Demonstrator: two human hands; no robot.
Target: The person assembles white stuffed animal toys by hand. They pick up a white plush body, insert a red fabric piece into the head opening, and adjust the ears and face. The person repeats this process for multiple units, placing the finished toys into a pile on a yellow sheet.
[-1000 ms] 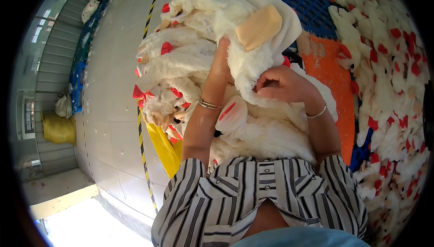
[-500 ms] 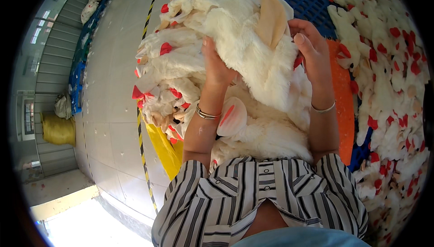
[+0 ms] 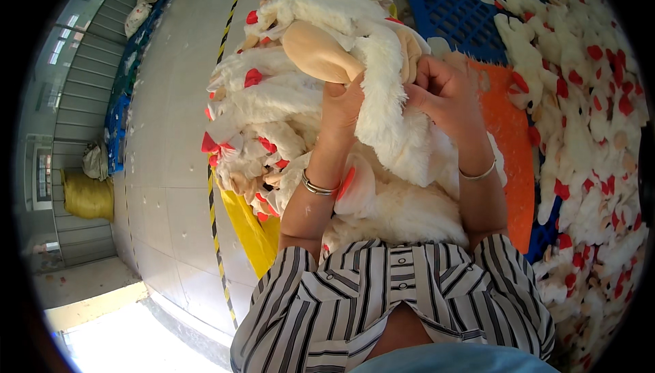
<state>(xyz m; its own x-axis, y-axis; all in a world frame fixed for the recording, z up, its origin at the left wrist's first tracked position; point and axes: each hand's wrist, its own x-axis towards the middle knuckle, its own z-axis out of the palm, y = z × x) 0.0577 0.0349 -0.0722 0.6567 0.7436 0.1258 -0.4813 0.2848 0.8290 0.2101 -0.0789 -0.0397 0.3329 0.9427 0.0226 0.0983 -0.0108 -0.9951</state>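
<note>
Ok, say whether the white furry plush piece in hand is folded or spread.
Folded: the white furry plush piece bunches into a ridge between left hand and right hand, a beige oval flap leftward.

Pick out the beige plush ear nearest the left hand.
The left beige ear, its rounded end to the left and its base at the left hand; the right beige ear, looking narrower, is beside the right hand.

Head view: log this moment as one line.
left hand: gripping white plush skin at beige ear | right hand: pinching same skin | nearby: plush pile, orange sheet
</note>
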